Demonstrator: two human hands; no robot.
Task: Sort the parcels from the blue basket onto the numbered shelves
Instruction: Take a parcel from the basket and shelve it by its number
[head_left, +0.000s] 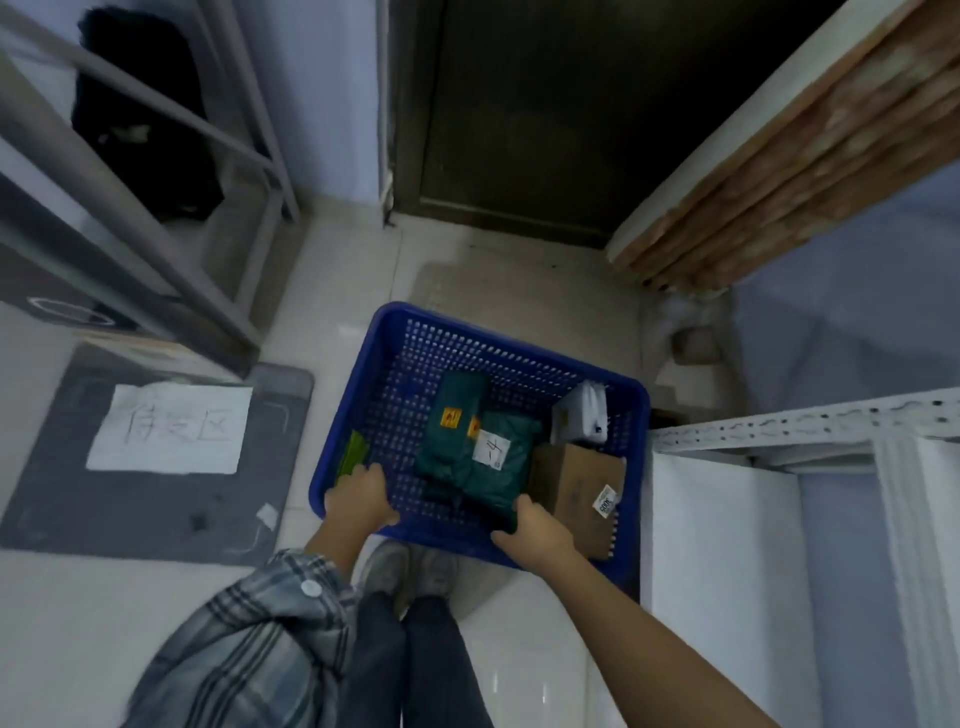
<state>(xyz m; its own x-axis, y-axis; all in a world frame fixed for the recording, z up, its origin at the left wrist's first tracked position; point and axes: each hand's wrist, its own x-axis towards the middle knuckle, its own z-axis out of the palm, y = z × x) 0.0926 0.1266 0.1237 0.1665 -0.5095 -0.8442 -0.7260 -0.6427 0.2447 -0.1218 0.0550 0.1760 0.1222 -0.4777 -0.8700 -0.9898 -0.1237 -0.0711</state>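
Observation:
A blue perforated basket (410, 358) stands on the pale tiled floor in front of my feet. Inside lie a dark green bag parcel (493, 478) with a white label reading 4, a second green parcel (457, 395) behind it, a brown cardboard box (576, 488) at the right, a white parcel (584, 415) in the far right corner and a thin green item (352, 454) against the left wall. My left hand (358, 501) grips the basket's near rim at the left. My right hand (535, 530) grips the same rim further right, beside the box.
A grey metal rack (130, 171) with a black bag (140, 114) stands at the left. A grey mat (52, 493) carries a handwritten paper sheet (171, 428). A white shelf unit (800, 431) is at the right, a dark door (545, 114) ahead, stacked boards (810, 171) beside it.

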